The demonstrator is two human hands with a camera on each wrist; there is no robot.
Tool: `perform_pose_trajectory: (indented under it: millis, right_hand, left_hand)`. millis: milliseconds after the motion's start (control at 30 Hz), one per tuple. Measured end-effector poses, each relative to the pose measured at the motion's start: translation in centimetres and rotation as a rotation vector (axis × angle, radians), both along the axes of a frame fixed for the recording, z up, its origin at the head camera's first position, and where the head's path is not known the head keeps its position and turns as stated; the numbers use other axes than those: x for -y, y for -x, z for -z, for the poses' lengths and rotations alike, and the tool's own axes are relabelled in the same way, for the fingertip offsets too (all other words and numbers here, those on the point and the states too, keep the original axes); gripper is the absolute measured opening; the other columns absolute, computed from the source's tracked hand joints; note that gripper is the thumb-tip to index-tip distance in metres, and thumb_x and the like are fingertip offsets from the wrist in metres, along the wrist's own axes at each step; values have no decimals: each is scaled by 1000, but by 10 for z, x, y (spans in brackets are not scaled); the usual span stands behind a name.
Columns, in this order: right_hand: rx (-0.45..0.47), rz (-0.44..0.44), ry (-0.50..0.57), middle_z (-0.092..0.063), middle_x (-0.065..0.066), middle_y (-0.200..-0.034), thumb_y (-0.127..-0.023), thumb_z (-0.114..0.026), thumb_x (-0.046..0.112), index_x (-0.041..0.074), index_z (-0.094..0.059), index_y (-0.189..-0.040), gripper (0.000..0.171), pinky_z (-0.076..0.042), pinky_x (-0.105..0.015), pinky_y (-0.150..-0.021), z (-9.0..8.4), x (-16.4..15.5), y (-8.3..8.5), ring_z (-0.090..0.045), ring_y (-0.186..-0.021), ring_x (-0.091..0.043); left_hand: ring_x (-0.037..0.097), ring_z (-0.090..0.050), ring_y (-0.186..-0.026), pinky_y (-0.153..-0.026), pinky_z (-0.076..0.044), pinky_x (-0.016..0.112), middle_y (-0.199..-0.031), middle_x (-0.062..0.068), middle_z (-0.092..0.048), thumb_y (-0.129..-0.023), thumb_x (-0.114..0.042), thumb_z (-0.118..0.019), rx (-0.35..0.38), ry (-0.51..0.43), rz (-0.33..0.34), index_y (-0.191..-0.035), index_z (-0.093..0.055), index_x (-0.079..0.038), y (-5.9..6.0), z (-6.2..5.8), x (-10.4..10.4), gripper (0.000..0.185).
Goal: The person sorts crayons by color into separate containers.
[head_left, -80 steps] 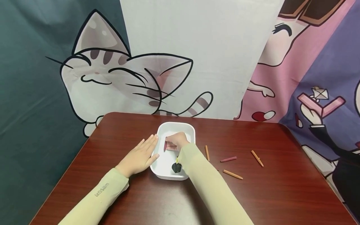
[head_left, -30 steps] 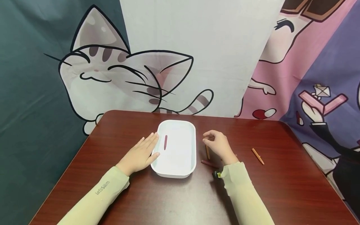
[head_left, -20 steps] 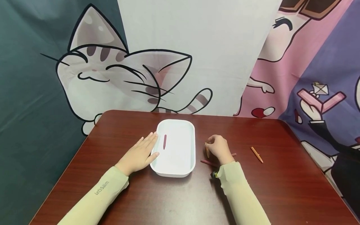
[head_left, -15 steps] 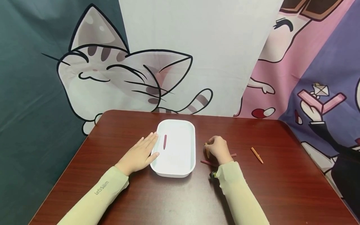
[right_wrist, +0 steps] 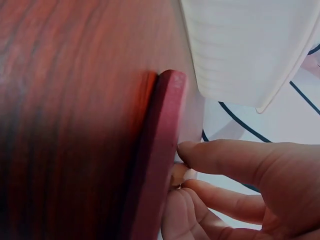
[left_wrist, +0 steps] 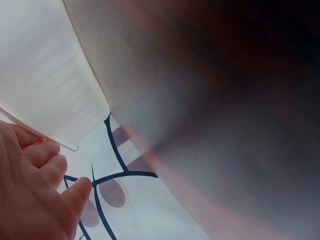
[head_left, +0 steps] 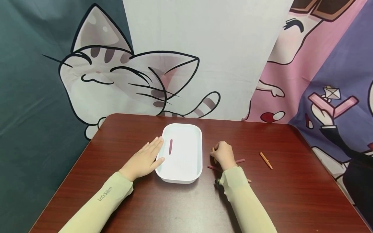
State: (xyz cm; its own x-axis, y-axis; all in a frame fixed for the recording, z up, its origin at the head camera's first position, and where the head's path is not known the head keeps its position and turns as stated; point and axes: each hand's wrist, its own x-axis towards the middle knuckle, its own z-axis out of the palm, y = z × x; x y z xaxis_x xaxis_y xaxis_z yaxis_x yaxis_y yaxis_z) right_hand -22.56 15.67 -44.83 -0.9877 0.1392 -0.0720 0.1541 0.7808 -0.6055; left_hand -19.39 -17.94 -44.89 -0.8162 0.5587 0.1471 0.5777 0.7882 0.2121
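Observation:
My left hand [head_left: 142,160] lies with fairly straight fingers against the left rim of a white tray [head_left: 199,155]. In the left wrist view, its fingers touch the outside of the tray wall. Inside the tray, toward the left, lies a dark red crayon [head_left: 170,147]. On the table right of the tray, my right hand [head_left: 223,155] pinches an orange crayon [head_left: 213,149], mostly hidden by the fingers. In the right wrist view, the orange crayon [right_wrist: 178,173] shows as a small bit between thumb and fingers. Close beside it stretches another dark red crayon [right_wrist: 157,150].
A dark red crayon [head_left: 240,160] and the tip of an orange one [head_left: 249,180] show beside the right forearm. Farther right lies another orange crayon [head_left: 266,160]. A cartoon cloth [head_left: 163,32] hangs behind the brown table [head_left: 180,207].
My right hand has let go of the dark red crayon in the tray, moved right over the table and taken hold of an orange crayon. The left hand has stayed at the tray.

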Motion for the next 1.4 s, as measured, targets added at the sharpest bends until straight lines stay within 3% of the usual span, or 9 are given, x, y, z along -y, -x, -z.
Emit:
perform_pose_trajectory:
  millis: [267,467,733,833,967,1133,1400]
  right_hand:
    - [-17,2,-5,-66,-7,-72,-80,-77,7,1,-70,-81,10,-55,-39,-68,2,-3,1,-62,-65,-23]
    - [0,26,80,-66,-9,-75,-83,-75,8,1,-69,-84,10,-52,-29,-57,5,-5,0,-61,-59,-19]
    - [-7,60,177,-64,-6,-63,-86,-71,10,1,-71,-90,10,-47,-26,-57,3,-9,-2,-59,-55,-16]
    - [25,88,302,-69,-13,-80,-89,-69,9,-2,-72,-100,16,-53,-25,-60,1,-10,-2,-63,-64,-18]
    - [72,135,563,-66,-19,-106,-91,-66,5,-6,-68,-115,26,-59,-26,-65,-4,-13,-1,-64,-76,-18]
    - [84,135,757,-66,-16,-106,-91,-63,5,-7,-65,-123,33,-60,-26,-68,-11,-16,-1,-65,-76,-15]
    - [79,14,955,-70,-17,-113,-98,-65,11,-6,-58,-133,40,-61,-31,-78,-25,-14,-4,-73,-90,-22]
  left_hand:
    - [31,-20,-154,-121,-25,53,-166,14,-23,-105,-47,-46,-2,-3,-2,-159,-25,2,1,1,0,76]
    - [31,-21,-154,-121,-25,52,-166,15,-23,-105,-47,-46,0,-2,-2,-158,-26,2,1,0,0,76]
    - [30,-20,-154,-121,-25,52,-166,14,-23,-105,-47,-46,3,-5,-4,-158,-26,2,0,-1,-1,75]
    - [30,-19,-154,-121,-25,52,-166,14,-23,-105,-47,-46,2,-3,-6,-158,-26,2,0,0,-1,75]
    - [31,-20,-154,-121,-25,52,-166,15,-23,-105,-46,-46,1,-3,-5,-158,-26,2,0,1,-1,75]
    - [31,-21,-154,-121,-25,52,-166,15,-23,-105,-45,-46,-5,6,-1,-158,-27,3,1,1,0,74]
    - [32,-22,-153,-121,-25,53,-165,16,-25,-105,-44,-46,-8,6,3,-158,-27,3,1,-1,-1,73]
